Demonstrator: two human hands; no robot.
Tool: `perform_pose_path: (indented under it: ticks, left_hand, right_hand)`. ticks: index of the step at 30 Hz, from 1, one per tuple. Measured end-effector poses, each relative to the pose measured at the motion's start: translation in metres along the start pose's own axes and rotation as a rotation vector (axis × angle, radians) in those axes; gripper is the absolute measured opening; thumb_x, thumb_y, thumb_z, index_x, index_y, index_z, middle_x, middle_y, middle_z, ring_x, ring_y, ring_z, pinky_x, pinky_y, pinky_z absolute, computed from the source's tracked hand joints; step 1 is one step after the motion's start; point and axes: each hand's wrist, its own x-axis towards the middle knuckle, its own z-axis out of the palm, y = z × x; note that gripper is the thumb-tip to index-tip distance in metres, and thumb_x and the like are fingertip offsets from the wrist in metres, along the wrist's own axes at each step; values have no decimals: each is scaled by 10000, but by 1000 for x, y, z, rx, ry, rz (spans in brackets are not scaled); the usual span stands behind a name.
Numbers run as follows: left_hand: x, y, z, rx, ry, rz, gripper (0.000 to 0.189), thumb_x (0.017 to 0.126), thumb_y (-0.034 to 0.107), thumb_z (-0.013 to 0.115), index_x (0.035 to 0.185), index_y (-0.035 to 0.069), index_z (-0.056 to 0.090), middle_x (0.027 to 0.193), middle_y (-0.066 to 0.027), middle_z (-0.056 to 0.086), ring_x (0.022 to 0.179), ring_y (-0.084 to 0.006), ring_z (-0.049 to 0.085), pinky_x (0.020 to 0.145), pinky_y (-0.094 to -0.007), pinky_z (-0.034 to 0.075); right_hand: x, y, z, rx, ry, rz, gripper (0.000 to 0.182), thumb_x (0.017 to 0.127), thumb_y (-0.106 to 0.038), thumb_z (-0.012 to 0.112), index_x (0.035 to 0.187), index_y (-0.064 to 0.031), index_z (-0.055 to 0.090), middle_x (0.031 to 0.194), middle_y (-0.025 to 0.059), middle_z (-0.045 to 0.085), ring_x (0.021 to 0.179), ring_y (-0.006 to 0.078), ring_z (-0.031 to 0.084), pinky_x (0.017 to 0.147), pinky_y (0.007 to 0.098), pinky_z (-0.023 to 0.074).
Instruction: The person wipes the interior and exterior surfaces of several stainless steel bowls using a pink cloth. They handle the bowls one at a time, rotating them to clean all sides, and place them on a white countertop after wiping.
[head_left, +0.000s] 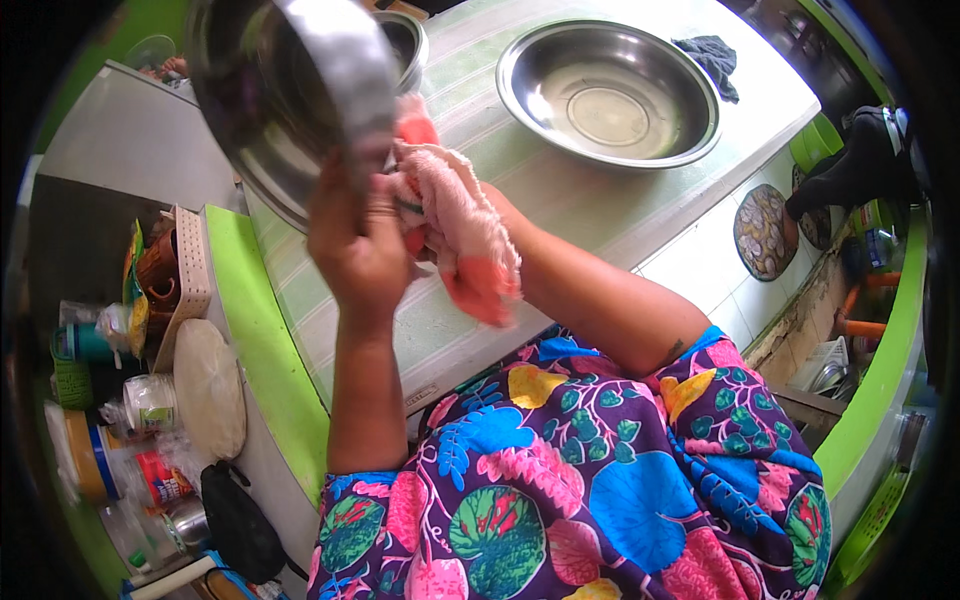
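My left hand (360, 259) grips the rim of a large stainless steel basin (277, 127), held tilted on its side above the table's left part. Motion blurs the basin's near wall. In my right hand (496, 210) is a pink and coral terry cloth (457, 202), bunched up close to the basin's rim. The cloth hides most of that hand's fingers. A second wide steel basin (607, 116) sits upright on the table to the right. Behind the held basin, a smaller metal bowl (411, 52) is partly hidden.
The table (465, 315) has a striped pale green cover. A dark crumpled cloth (709, 64) lies beyond the second basin. Left stand a cream plastic basket (191, 262), a round pale lid-like disc (210, 390) and a black pouch (240, 525). A round patterned mat (761, 232) lies right, on floor tiles.
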Motion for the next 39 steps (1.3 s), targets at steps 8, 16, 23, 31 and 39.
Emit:
perform_pose_path:
  ticks: [8,16,23,31,39]
  left_hand:
    - [52,-40,-4,413,-108,38,192,840,52,649,1027,59,691,918,-80,705,819,-235,670,765,-348,498]
    - [47,-57,-46,858,-44,320,189,759,83,685,856,243,717,872,77,691,1015,-159,600,1028,-445,276]
    - [38,6,-128,622,-302,176,202,699,-26,657,775,151,717,818,37,675,1128,-246,550,1074,-459,242]
    - [27,13,-120,305,-500,48,250,587,-93,656,725,106,717,1091,-68,638,1233,-320,471,1011,-423,376]
    - [-14,-53,-76,-1026,-160,-570,383,900,55,478,1272,-13,537,1428,-223,401,1321,-351,405,1106,-448,318]
  right_hand:
    - [13,-9,-8,-31,-41,-113,260,1005,-268,421,1030,-29,522,886,73,544,825,172,559,729,304,490]
    - [-40,-80,-26,-21,-136,-185,320,951,-312,525,1065,-14,547,965,125,610,861,205,616,719,313,515]
    - [-44,-173,31,-339,-559,-919,345,952,-263,449,1116,32,521,1026,218,601,913,242,643,686,335,561]
    - [-32,-119,25,-529,-209,-478,295,909,-251,559,1116,-42,583,1073,156,616,988,263,609,846,359,494]
    - [-60,-47,3,-1549,-551,-47,474,748,-158,704,1209,-143,596,1095,176,518,1012,353,548,891,413,461]
